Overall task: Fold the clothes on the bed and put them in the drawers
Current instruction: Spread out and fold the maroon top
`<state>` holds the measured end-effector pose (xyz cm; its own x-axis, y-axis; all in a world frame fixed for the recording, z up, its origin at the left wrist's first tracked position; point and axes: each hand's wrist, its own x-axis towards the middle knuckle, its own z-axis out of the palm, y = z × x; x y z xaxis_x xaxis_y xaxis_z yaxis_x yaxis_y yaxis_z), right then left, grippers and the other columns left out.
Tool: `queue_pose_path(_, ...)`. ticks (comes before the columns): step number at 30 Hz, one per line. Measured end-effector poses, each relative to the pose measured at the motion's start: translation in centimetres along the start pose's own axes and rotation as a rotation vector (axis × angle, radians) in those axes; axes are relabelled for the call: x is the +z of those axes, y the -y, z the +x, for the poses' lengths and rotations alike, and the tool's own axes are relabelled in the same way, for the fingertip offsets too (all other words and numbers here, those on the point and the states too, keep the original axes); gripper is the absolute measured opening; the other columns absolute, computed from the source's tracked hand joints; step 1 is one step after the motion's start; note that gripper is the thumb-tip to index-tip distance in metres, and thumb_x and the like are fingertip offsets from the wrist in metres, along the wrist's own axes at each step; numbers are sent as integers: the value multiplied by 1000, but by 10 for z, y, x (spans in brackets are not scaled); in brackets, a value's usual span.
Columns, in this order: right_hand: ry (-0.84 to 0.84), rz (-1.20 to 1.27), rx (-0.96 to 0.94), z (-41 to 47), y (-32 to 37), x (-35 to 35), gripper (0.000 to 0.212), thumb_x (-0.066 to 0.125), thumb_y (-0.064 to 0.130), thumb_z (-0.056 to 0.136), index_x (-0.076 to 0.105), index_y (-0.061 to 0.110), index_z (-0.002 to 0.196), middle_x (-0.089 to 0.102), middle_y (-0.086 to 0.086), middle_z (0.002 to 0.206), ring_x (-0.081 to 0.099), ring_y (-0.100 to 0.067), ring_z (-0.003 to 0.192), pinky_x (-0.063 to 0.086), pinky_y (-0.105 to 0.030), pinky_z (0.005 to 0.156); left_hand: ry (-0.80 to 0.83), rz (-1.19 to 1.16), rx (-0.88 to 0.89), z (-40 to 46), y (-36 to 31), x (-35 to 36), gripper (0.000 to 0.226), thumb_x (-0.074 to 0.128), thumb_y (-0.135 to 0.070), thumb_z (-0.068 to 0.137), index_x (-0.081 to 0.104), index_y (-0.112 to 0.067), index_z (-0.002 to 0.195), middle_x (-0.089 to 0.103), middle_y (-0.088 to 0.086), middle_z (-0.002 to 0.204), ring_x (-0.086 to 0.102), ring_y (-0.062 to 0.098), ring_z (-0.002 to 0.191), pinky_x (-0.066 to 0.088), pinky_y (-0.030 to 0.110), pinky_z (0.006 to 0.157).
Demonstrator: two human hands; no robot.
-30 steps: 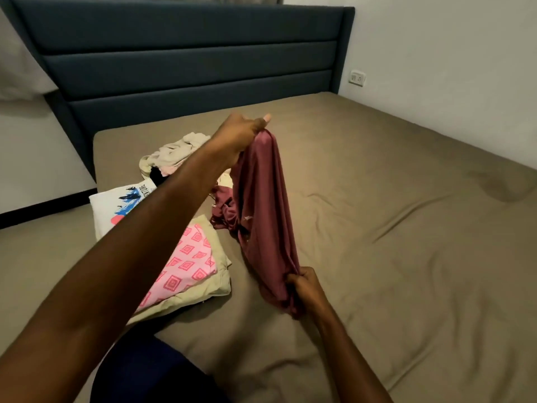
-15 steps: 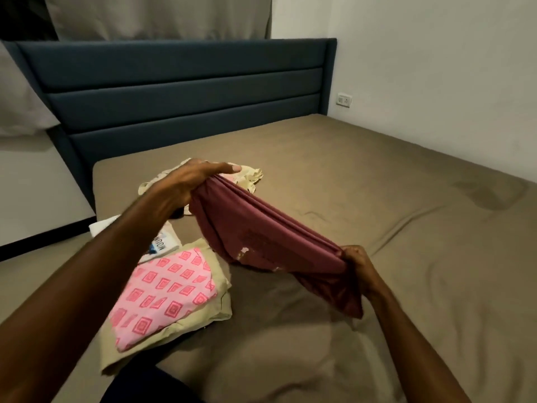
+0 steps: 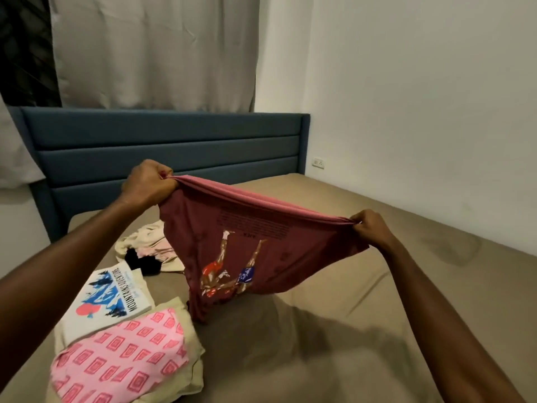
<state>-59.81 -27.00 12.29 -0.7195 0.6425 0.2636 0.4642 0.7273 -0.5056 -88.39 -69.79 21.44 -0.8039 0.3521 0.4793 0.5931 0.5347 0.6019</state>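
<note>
Both hands' grip stretches maroon shirt [image 3: 261,251] between left hand [image 3: 148,181] and right hand [image 3: 370,228].

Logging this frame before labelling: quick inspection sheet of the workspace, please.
Surface: bed with a taut brown sheet, faint creases, a dark patch at right.
Job's things: maroon printed shirt held up and spread, print upside down, lower end touching the sheet; folded stack at left, with the pink patterned garment and the white graphic tee on top.
Clutter: unfolded pile of cream, pink and black clothes.
Hands: left hand and right hand each pinch a corner of the shirt's upper edge.
Cables: nothing seen.
Surroundings: blue headboard, curtain, wall socket; drawers not in view.
</note>
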Motion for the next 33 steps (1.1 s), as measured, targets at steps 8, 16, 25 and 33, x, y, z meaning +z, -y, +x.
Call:
queue_pose_path(8, -687, 805, 251, 21, 25, -39, 18, 59, 2, 82, 73, 13, 76, 65, 0, 67, 59, -20, 67, 47, -33, 66, 71, -528, -313, 19, -60, -5, 14, 60, -3, 96, 64, -6, 82, 66, 15, 78, 64, 23, 55, 59, 30, 48)
queue_pose_path(16, -914, 324, 261, 32, 51, -135, 40, 58, 41, 98, 61, 9, 74, 65, -14, 81, 62, -37, 75, 39, -34, 66, 0, -548, -171, 35, -113, -27, 20, 48, 9, 96, 66, 12, 105, 71, 27, 93, 75, 29, 66, 63, 38, 52)
queue_pose_path(25, -455, 1053, 363, 7, 23, -195, 19, 62, 17, 103, 64, -1, 97, 69, -14, 57, 64, -19, 37, 38, -18, 31, 102, 417, -102, 14, -153, -42, 34, 65, -37, 90, 68, -5, 81, 75, 11, 83, 70, 30, 79, 53, 35, 76)
queue_pose_path(33, -210, 1246, 354, 31, -32, -137, 18, 71, 24, 96, 68, 7, 95, 77, -17, 88, 77, -30, 80, 63, -41, 79, 553, 60, -404, 21, -114, 24, 27, 53, -13, 106, 66, 9, 95, 74, 18, 68, 68, 21, 46, 45, 22, 35)
